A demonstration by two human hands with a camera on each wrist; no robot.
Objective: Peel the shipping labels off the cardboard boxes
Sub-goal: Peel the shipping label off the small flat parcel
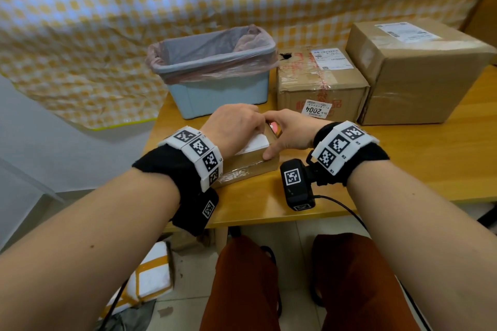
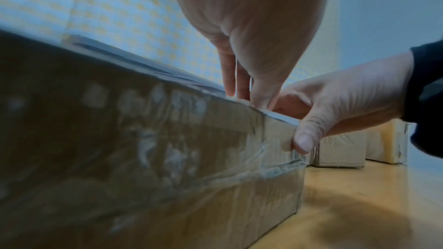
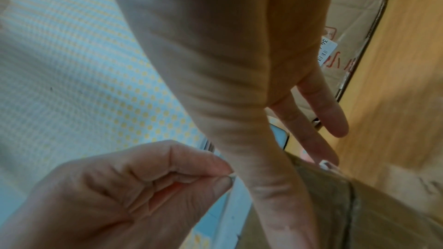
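**Small box under both hands, label corner pinched**

Head view: three cardboard boxes on the wooden table (image 1: 403,169). The small box (image 1: 250,166) lies directly under both hands; the medium box (image 1: 320,83) and large box (image 1: 419,72) stand beyond the right hand (image 1: 290,134), well apart from it. A blue bin (image 1: 217,88) with a plastic liner stands just beyond the left hand (image 1: 234,126). White labels counted: one on the small box (image 1: 255,144), two on the medium box, one on the large box.

Right wrist view adds what the head view hides: left thumb and forefinger are curled and pinch a lifted corner of the small box's label (image 3: 230,205), just beside the right thumb.

Left wrist view: right thumb (image 2: 304,139) presses the box's near side at its corner, the hand clasping that end. Whether the right fingers reach the far side cannot be told.
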